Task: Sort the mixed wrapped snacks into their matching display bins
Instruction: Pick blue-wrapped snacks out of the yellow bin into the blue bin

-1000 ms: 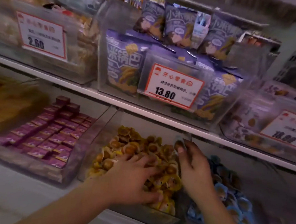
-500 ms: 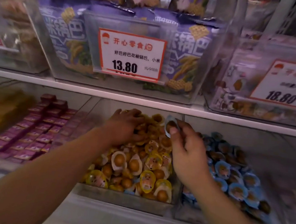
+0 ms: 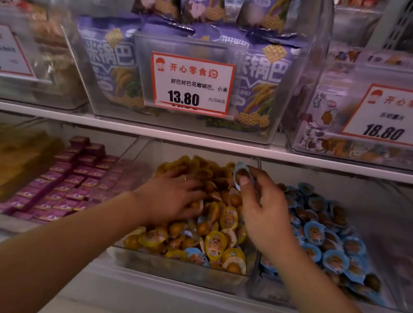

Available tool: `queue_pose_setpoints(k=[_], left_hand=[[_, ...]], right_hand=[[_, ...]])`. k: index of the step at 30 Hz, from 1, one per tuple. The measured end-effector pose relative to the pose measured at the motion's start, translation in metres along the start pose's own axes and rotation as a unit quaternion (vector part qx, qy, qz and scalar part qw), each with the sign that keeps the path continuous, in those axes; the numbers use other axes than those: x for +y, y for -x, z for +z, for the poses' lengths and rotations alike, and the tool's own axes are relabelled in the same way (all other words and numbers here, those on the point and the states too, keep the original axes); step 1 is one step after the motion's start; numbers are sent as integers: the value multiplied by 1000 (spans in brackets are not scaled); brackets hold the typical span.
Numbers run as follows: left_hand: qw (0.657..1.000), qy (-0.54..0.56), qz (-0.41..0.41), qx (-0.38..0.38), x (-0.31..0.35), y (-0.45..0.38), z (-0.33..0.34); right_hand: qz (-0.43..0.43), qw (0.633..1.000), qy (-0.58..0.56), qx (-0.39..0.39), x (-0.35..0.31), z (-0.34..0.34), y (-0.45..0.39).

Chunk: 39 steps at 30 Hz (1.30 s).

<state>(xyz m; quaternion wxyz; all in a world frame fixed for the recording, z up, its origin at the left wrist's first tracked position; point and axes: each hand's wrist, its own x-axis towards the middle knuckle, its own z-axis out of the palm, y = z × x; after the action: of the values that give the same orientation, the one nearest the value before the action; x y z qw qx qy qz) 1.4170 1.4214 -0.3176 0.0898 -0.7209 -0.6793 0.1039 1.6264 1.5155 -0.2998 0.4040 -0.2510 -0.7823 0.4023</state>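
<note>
- Now the right hand (image 3: 265,213) pinches a blue-wrapped snack (image 3: 241,174) over the middle bin (image 3: 183,271).
- Left hand (image 3: 173,198) presses loosely spread fingers on its yellow-wrapped snacks (image 3: 216,244).
- Right bin (image 3: 270,290) holds blue snacks (image 3: 331,246).

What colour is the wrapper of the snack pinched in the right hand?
Light blue, showing a brown snack inside; the right hand pinches the blue-wrapped snack, head view.
</note>
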Motion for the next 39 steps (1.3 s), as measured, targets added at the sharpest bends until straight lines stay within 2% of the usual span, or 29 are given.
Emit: queue_pose_setpoints(k=[2,5,7,9,10,15,18,21,23,26,28,31,33,35,39], left_hand=[[998,-37,-42,7,-11,-13,2],[998,0,-59,0,-13,-16,-2],[994,86,-53,35,-7,-4,-13],[974,209,-34,78,2,10,-25],[967,244,-22,75,9,17,-29],[969,232,-15,-86,43,37,-29],[979,161,-41,-116,46,34,-24],[989,118,-64,-63,45,33,-21],[989,103,-102,3,44,35,-17],[968,140,-188,88,36,43,-13],[949,199,-211,124,31,48,-14],[942,217,-215,137,31,60,-15],[937,212,-225,161,30,70,-16],[935,216,-221,175,28,77,-14],[944,243,-179,135,31,76,-7]], right_hand=[[-3,1000,14,-3,-1,-2,0],[-2,1000,18,-7,-2,-2,0],[4,1000,17,-12,-2,-2,0],[10,1000,18,-16,-1,0,-1],[12,1000,20,-16,0,0,-1],[15,1000,21,-16,-2,0,-1],[-4,998,52,-38,-6,-3,0],[-85,985,137,-53,-12,-12,4],[-102,980,161,-63,-15,-17,9],[-118,969,191,-104,-22,-21,17],[-156,946,243,-149,-27,-21,19],[-163,896,334,-244,-35,-11,21],[-159,867,382,-276,-37,-1,22],[-152,856,401,-288,-36,10,22],[-125,852,387,-329,-27,32,22]])
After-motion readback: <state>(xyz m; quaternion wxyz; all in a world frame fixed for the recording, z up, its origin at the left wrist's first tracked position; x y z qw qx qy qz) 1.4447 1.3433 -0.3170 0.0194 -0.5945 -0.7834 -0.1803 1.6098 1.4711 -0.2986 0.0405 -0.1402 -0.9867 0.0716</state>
